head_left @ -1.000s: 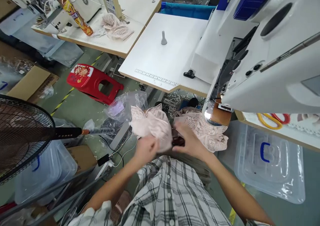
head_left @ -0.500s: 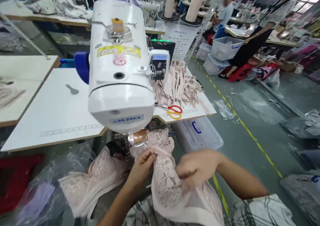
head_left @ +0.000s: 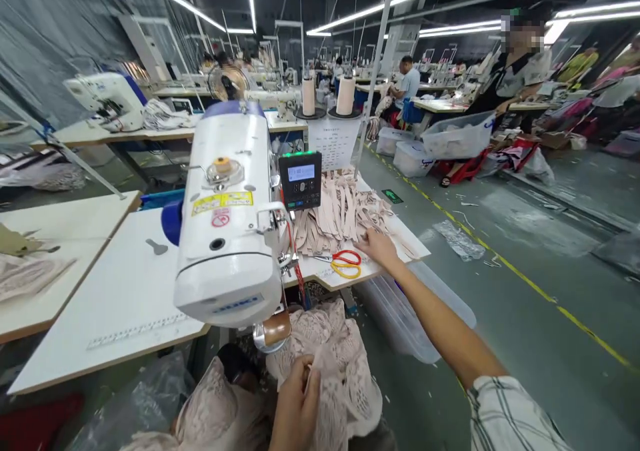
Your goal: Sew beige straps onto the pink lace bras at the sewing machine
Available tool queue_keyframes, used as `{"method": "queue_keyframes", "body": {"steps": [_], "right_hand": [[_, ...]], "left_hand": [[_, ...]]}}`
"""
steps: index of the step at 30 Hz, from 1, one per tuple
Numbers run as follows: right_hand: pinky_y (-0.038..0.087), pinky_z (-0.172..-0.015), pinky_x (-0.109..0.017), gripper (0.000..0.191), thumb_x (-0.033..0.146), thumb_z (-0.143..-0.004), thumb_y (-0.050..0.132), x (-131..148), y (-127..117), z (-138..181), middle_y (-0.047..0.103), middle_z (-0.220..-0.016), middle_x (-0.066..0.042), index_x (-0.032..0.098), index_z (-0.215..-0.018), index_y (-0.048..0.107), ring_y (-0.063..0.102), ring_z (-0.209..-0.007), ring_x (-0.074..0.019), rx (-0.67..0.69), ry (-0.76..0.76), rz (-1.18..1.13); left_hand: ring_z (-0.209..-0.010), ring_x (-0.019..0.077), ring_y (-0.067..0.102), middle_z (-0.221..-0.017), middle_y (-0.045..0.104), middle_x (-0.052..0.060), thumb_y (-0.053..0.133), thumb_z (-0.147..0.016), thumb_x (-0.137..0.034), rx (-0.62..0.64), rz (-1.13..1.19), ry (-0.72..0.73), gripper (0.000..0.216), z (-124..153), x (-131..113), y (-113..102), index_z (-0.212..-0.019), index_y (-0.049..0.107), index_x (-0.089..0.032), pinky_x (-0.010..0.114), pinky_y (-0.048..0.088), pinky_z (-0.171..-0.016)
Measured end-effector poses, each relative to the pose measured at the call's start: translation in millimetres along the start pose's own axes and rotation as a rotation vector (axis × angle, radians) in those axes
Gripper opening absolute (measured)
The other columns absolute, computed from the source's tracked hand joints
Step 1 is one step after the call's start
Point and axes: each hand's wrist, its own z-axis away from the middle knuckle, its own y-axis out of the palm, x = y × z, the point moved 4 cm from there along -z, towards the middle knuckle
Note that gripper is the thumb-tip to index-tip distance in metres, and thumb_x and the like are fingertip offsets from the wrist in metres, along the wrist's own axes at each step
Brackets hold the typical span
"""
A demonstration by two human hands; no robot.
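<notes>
Pale pink lace garment (head_left: 330,364) bunches at lower middle, under the white sewing machine (head_left: 225,238), pinched in the left hand's (head_left: 297,408) closed fingers. Right of centre, the right hand (head_left: 375,246) lies spread, gripping nothing, on heaped beige fabric strips (head_left: 340,214) beside red-and-yellow scissors (head_left: 345,263). Strip-picking seems underway; parting one needs a fine pinch. The needle is hidden, and the frame's bottom edge cuts the lace off.

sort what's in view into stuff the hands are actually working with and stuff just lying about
In hand: pale pink lace garment, gripped by the left hand; pile of pale pink fabric strips, touched by the right hand; white sewing machine just above the garment.
Lying about: red-and-yellow scissors; black control panel; two cream thread cones; clear plastic bin.
</notes>
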Motion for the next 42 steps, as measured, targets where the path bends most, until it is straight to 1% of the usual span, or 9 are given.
{"method": "queue_keyframes", "body": {"steps": [5, 10, 14, 18, 22, 27, 32, 36, 42], "right_hand": [[0.039, -0.059, -0.024, 0.025, 0.027, -0.085, 0.057, 3.1, -6.3, 2.2, 0.056, -0.068, -0.002, 0.021, -0.064, 0.044, 0.053, -0.071, -0.0145, -0.001, -0.072, -0.367], [0.036, -0.043, -0.017, 0.045, 0.061, -0.085, 0.05, 19.9, 1.5, 45.9, 0.031, -0.054, 0.008, 0.024, -0.064, 0.036, 0.033, -0.047, -0.0075, 0.165, -0.109, -0.824], [0.037, -0.04, -0.015, 0.051, 0.07, -0.071, 0.064, 40.6, 35.4, 117.7, 0.039, -0.055, 0.007, 0.021, -0.07, 0.053, 0.035, -0.042, -0.0041, 0.382, -0.123, -1.104], [0.04, -0.042, -0.022, 0.04, 0.047, -0.047, 0.09, 62.1, 76.3, 175.0, 0.053, -0.053, 0.005, 0.025, -0.07, 0.066, 0.046, -0.041, -0.0081, 0.67, -0.076, -1.387], [0.041, -0.043, -0.025, 0.037, 0.048, -0.05, 0.089, 67.3, 87.0, 194.6, 0.05, -0.05, 0.004, 0.024, -0.058, 0.061, 0.045, -0.044, -0.0102, 0.654, 0.031, -1.426], [0.029, -0.037, -0.015, 0.05, 0.057, -0.057, 0.084, 62.1, 80.9, 182.5, 0.035, -0.048, 0.01, 0.021, -0.061, 0.05, 0.025, -0.041, -0.0028, 0.648, 0.247, -1.508], [0.024, -0.035, -0.011, 0.049, 0.043, -0.044, 0.095, 71.5, 82.1, 169.6, 0.047, -0.051, 0.009, 0.016, -0.06, 0.057, 0.028, -0.041, 0.0011, 0.735, 0.364, -1.483], [0.028, -0.037, -0.015, 0.051, 0.055, -0.05, 0.09, 82.5, 84.6, 164.1, 0.049, -0.046, 0.006, 0.017, -0.056, 0.057, 0.035, -0.039, -0.0017, 0.698, 0.196, -1.286], [0.039, -0.046, -0.022, 0.032, 0.049, -0.074, 0.076, 102.9, 76.9, 137.8, 0.057, -0.057, 0.003, 0.019, -0.077, 0.065, 0.046, -0.046, -0.008, 0.543, -0.182, -1.024]], "left_hand": [[-0.1, 0.0277, 0.071, -0.106, 0.074, 0.013, 0.037, -0.098, -0.058, -0.104, -0.06, 0.062, 0.056, -2.0, 0.1, 3.8, -0.132, 0.062, -0.02, 0.04, 0.057, -0.09], [-0.092, 0.0269, 0.072, -0.101, 0.076, 0.014, 0.036, -0.1, -0.052, -0.103, -0.033, 0.107, 0.049, -5.8, -20.9, -1.6, -0.111, 0.073, -0.023, 0.036, 0.059, -0.079], [-0.092, 0.0269, 0.071, -0.099, 0.075, 0.014, 0.042, -0.097, -0.057, -0.13, -0.027, 0.229, 0.048, -6.1, -48.3, -11.2, -0.106, 0.073, -0.021, 0.036, 0.057, -0.082], [-0.07, 0.0214, 0.066, -0.076, 0.071, 0.008, 0.047, -0.094, -0.061, 0.002, -0.117, 0.341, 0.048, -9.9, -64.1, -17.1, -0.087, 0.071, -0.02, 0.03, 0.052, -0.067], [-0.059, 0.0166, 0.06, -0.062, 0.064, 0.004, 0.038, -0.101, -0.049, 0.049, -0.137, 0.254, 0.051, -11.1, -72.3, -19.9, -0.066, 0.061, -0.018, 0.025, 0.044, -0.056], [-0.081, 0.0166, 0.072, -0.09, 0.078, 0.006, 0.044, -0.101, -0.029, 0.08, -0.071, 0.427, 0.032, -7.0, -98.6, -29.8, -0.1, 0.074, -0.019, 0.024, 0.054, -0.076], [-0.074, 0.0149, 0.07, -0.089, 0.076, 0.007, 0.042, -0.102, -0.028, -0.207, -0.551, 0.45, 0.035, -9.2, -84.2, -72.1, -0.121, 0.071, -0.019, 0.021, 0.051, -0.066], [-0.067, 0.0144, 0.066, -0.083, 0.074, 0.007, 0.044, -0.102, -0.033, -0.309, -0.73, 0.253, 0.036, -10.7, -62.6, -93.3, -0.12, 0.074, -0.02, 0.02, 0.047, -0.059], [-0.085, 0.0174, 0.073, -0.106, 0.079, 0.006, 0.049, -0.099, -0.031, -0.148, -0.401, 0.241, 0.036, -15.5, -52.9, -106.3, -0.127, 0.07, -0.023, 0.023, 0.056, -0.076]]}}
